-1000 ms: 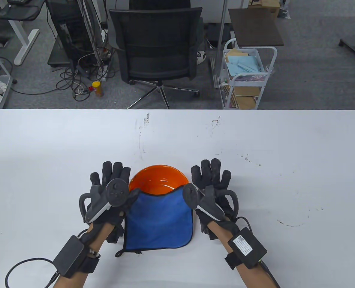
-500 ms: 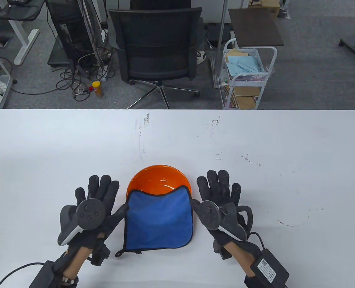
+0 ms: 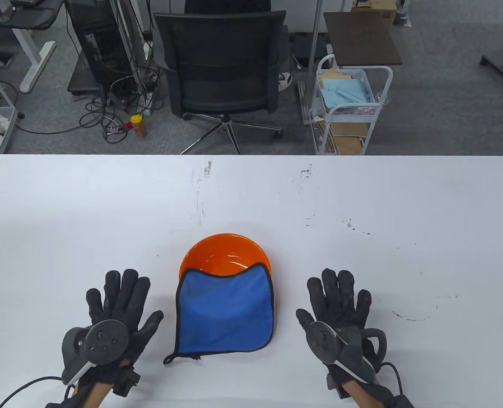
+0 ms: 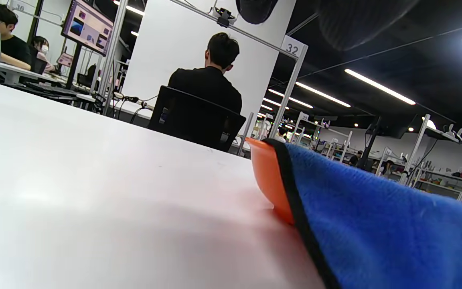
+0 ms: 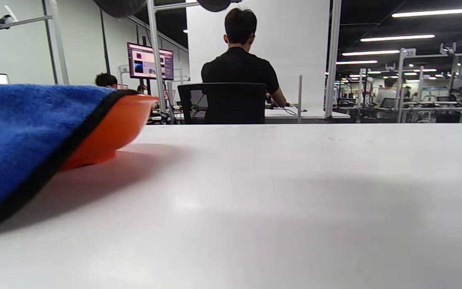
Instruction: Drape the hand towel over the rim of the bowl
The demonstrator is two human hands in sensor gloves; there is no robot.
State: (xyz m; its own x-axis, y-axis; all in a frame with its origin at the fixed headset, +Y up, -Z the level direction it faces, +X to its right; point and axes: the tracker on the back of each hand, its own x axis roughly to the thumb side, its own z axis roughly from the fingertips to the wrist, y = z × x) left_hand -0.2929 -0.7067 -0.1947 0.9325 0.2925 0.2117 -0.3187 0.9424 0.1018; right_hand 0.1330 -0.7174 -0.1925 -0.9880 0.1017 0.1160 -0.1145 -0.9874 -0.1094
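Blue hand towel draped between both hands, far edge over near rim of orange bowl, rest on worktop. Left hand and right hand spread flat, holding nothing. Looks soft, light, limp; best pinched at black-trimmed corners.

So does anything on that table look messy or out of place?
Nothing much. The blue towel hangs neatly over the orange bowl rim; only dark scuff marks mar the white table.

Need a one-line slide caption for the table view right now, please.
Blue towel draped over the orange bowl near rim, left hand and right hand flat on the white table either side.
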